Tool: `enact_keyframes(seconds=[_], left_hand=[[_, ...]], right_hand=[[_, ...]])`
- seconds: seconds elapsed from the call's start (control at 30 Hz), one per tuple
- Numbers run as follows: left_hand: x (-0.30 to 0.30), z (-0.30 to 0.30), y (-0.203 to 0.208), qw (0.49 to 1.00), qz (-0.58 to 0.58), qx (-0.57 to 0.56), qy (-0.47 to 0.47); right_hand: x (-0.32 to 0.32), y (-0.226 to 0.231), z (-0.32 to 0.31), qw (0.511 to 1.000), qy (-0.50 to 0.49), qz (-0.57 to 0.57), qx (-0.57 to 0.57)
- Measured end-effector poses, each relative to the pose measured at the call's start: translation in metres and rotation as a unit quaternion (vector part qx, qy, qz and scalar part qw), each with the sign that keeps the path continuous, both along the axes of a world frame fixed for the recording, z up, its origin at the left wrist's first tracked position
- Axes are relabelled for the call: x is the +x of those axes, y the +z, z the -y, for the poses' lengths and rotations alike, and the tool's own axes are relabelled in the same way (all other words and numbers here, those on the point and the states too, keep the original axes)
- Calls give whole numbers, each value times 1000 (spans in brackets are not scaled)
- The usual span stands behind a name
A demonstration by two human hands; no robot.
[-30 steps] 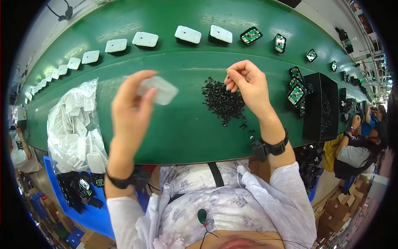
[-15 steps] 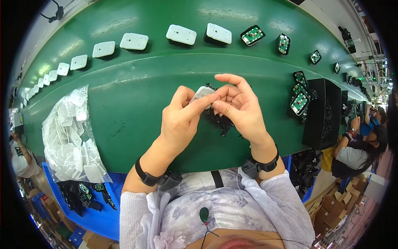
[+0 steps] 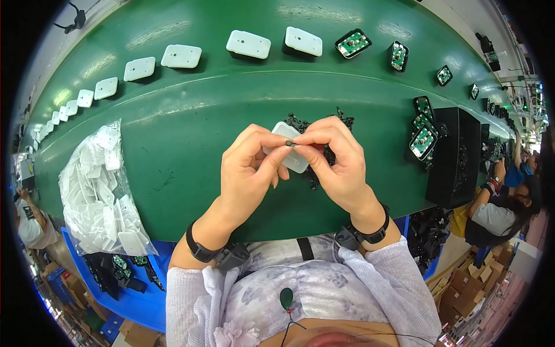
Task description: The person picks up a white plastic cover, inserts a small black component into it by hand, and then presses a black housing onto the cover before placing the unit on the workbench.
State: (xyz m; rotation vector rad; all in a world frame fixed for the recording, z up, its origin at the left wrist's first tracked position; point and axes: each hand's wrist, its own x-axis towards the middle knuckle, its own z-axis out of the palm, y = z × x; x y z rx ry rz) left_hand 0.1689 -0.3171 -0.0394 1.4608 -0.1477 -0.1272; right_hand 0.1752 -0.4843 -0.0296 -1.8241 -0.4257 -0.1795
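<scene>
My left hand [image 3: 245, 162] and my right hand [image 3: 338, 153] meet at the middle of the green bench [image 3: 191, 191]. Between both thumbs and forefingers is a small black part [image 3: 290, 143] with a rounded end. Just below it, partly covered by my fingers, is a white plastic cover [image 3: 298, 163]; whether it rests on the bench or against my left fingers I cannot tell. A loose pile of small black parts [image 3: 344, 118] lies behind and under my right hand.
At left, a clear bag [image 3: 92, 191] of white covers lies above a blue bin [image 3: 136, 303]. White-topped housings [image 3: 248, 44] and open housings with green circuit boards [image 3: 352, 43] line the far side. More boards [image 3: 423, 141] lie by a black box [image 3: 454, 156]. Co-workers [image 3: 497, 208] sit at right.
The white cover has shifted lower behind my fingers. My right hand has closed in to meet my left, and both now pinch the small black part.
</scene>
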Motion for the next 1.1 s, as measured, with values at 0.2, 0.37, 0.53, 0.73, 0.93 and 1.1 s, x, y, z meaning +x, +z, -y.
enact_keyframes(seconds=[0.2,0.37,0.53,0.73,0.93,1.1], left_hand=[[1,6,-3,994,-56,-84,43],[-2,6,-6,993,-68,-101,3],[-5,12,-11,997,44,-56,40],[-2,3,-14,979,154,117,59],[-3,2,-8,993,105,18,50],[-3,1,-3,997,13,-79,5]], right_hand=[[-1,-5,1,1000,-15,9,-12],[0,-6,0,997,-8,-71,22],[0,-14,3,972,22,-200,119],[-6,-17,-10,938,41,-253,234],[-11,-6,-10,960,-16,-197,200],[2,-2,4,997,-48,-55,1]])
